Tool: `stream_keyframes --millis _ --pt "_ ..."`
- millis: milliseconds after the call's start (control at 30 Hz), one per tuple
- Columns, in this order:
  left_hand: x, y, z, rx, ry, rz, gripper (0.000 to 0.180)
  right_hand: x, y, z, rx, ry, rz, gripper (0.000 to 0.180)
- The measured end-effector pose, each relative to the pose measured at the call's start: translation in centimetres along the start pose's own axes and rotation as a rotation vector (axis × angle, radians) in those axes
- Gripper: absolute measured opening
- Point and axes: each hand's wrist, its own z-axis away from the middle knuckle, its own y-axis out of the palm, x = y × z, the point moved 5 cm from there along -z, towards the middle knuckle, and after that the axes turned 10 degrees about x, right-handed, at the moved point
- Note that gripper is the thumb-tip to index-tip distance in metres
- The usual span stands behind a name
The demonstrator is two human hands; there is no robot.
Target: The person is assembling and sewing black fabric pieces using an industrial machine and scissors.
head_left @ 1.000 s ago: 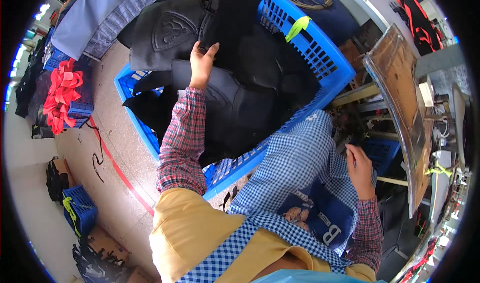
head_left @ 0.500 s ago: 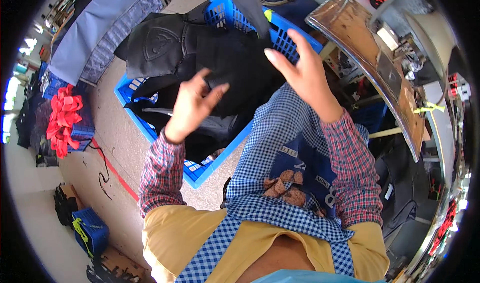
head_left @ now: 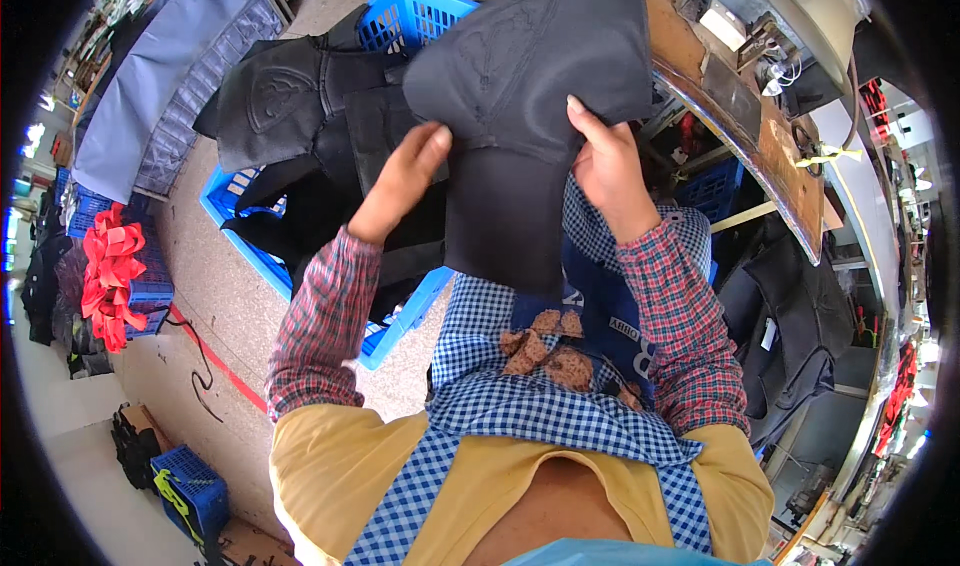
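Between my hands I hold up a black leather-like car-mat-shaped panel (head_left: 520,86) with an embossed emblem; a narrower plain flap hangs from its lower side over my lap. My left hand (head_left: 405,181) pinches the panel's left edge, thumb in front. At the right edge my right hand (head_left: 610,171) grips it, thumb on the face and fingers behind. To the left, a similar black panel with an embossed shield (head_left: 265,101) lies on a heap of black pieces in a blue plastic crate (head_left: 425,11). The held panel hides part of the crate.
A worn wooden bench (head_left: 745,116) with a lamp (head_left: 815,16) curves along the right. Red straps (head_left: 112,276) hang over a blue crate at left. Brown crumbly pieces (head_left: 550,351) lie on my checked apron. A small blue basket (head_left: 190,486) stands lower left.
My hands, apart and without the panel before, now hold it raised between them. The panel has come up off the heap toward me. The view has shifted slightly.
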Motion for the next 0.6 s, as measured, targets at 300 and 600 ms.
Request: stream_keyframes --millis 300,600 --pt "1.9 -9.1 -3.5 -0.519 -0.017 0.651 0.044 -3.4 0.9 3.0 -0.191 0.208 -0.189 0.032" --pt "-15.1 -11.8 -2.1 0.088 0.224 -0.501 0.026 6.3 12.8 6.8 0.782 0.526 1.086 0.046"
